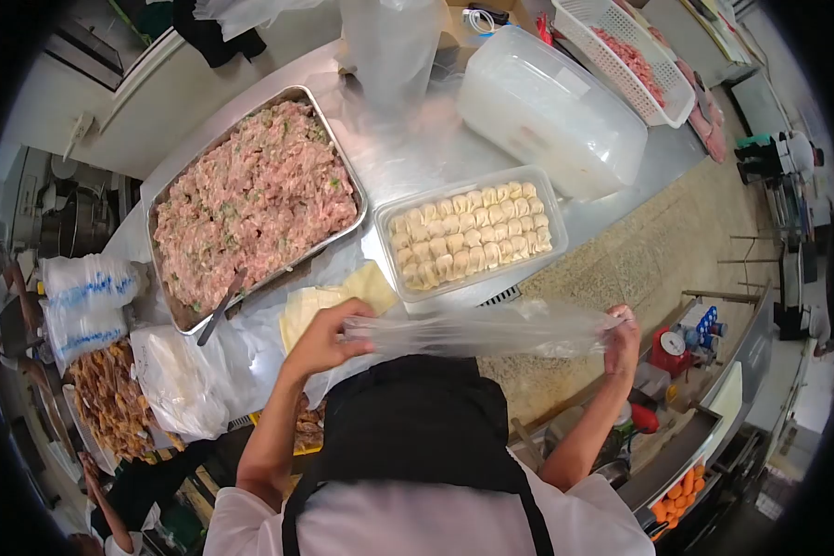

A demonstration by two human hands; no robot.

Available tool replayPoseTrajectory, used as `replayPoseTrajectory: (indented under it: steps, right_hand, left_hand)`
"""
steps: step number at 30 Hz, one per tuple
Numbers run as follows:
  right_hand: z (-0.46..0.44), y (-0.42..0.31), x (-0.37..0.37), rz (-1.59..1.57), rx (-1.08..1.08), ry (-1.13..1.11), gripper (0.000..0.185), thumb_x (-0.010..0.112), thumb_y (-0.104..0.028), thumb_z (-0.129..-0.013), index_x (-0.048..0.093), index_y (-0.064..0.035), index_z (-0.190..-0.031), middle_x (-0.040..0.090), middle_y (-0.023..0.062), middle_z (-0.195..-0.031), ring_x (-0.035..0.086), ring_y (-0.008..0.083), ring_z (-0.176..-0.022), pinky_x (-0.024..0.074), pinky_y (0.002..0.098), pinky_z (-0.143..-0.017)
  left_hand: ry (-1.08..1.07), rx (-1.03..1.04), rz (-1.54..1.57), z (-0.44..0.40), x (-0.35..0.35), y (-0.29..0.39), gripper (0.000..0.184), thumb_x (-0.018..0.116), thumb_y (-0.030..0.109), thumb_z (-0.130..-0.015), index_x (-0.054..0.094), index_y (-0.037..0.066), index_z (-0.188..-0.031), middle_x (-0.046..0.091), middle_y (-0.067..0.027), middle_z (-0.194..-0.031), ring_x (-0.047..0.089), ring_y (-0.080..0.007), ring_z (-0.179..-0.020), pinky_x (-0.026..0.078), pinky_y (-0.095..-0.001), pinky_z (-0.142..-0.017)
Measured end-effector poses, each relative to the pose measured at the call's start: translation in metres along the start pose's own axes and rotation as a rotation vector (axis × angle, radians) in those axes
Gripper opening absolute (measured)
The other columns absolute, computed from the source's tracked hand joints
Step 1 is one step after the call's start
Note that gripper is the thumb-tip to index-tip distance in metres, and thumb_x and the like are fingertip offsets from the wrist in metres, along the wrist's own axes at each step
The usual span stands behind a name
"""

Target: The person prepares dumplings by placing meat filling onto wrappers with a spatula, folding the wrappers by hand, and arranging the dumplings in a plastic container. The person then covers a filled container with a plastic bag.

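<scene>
Left hand [332,339] and right hand [623,341] each clamped on an end of clear plastic [491,332], stretched between them, near side of tub [480,279] (tub uncovered). Uneven pull could tear it; sagging plastic might snag the rim, jostling dumplings [473,232].

Our hands stretch a clear plastic sheet [486,331] beside the container of dumplings [471,232] on the metal tabletop [397,167].
</scene>
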State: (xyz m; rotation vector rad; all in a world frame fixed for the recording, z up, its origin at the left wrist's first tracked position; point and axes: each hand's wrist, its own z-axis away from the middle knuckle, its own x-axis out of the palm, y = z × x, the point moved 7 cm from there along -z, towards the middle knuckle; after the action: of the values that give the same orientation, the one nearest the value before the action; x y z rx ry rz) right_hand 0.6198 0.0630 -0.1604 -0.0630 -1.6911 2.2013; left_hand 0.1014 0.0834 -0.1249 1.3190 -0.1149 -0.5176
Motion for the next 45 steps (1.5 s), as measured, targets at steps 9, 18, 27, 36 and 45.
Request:
replayPoseTrajectory:
  steps: [9, 18, 27, 36, 45]
  right_hand:
    - [-0.004, -0.015, -0.001, -0.027, -0.021, 0.059, 0.029, 0.050, -0.038, -0.097, 0.052, -0.0109, -0.088, 0.048, 0.0016, -0.074, 0.046, 0.0119, -0.059, 0.0370, 0.0269, -0.051]
    - [0.014, -0.020, -0.018, -0.096, -0.065, 0.092, 0.023, 0.057, -0.029, -0.095, 0.055, -0.0062, -0.094, 0.048, 0.0018, -0.071, 0.043, 0.0102, -0.050, 0.0329, 0.0260, -0.042]
    - [0.016, -0.016, -0.075, -0.177, -0.098, 0.186, 0.017, 0.056, -0.022, -0.095, 0.053, -0.0050, -0.096, 0.049, 0.0036, -0.071, 0.044, 0.0124, -0.049, 0.0353, 0.0275, -0.040]
    - [0.004, -0.010, -0.118, -0.201, -0.150, 0.325, 0.013, 0.056, -0.019, -0.097, 0.051, -0.0077, -0.094, 0.050, 0.0047, -0.070, 0.046, 0.0145, -0.048, 0.0382, 0.0294, -0.041]
    - [-0.044, -0.048, -0.044, 0.339, -0.220, 0.656, 0.015, 0.058, -0.025, -0.100, 0.057, -0.0112, -0.105, 0.052, -0.0058, -0.079, 0.046, 0.0075, -0.064, 0.0336, 0.0249, -0.051]
  left_hand:
    - [-0.090, 0.373, -0.806, -0.071, 0.094, 0.021, 0.033, 0.061, -0.006, -0.073, 0.056, -0.001, -0.106, 0.042, -0.0289, -0.146, 0.037, -0.0480, -0.138, 0.032, -0.0544, -0.115]
    - [-0.159, 0.424, -0.630, -0.109, 0.124, 0.029, 0.018, 0.059, -0.002, -0.084, 0.051, -0.001, -0.101, 0.041, -0.0312, -0.146, 0.037, -0.0478, -0.140, 0.029, -0.0577, -0.116]
    - [-0.159, 0.506, -0.627, -0.139, 0.153, 0.049, 0.014, 0.059, 0.002, -0.088, 0.052, -0.002, -0.099, 0.043, -0.0310, -0.144, 0.039, -0.0474, -0.138, 0.032, -0.0581, -0.112]
    - [-0.141, 0.624, -0.507, -0.161, 0.170, 0.052, 0.010, 0.058, 0.005, -0.088, 0.055, -0.001, -0.096, 0.055, -0.0290, -0.129, 0.050, -0.0456, -0.127, 0.043, -0.0565, -0.100]
    - [0.101, -0.116, 0.352, -0.089, 0.049, -0.005, 0.025, 0.064, 0.023, -0.098, 0.068, 0.002, -0.085, 0.056, 0.0004, -0.061, 0.053, -0.0091, -0.048, 0.044, -0.0270, -0.045]
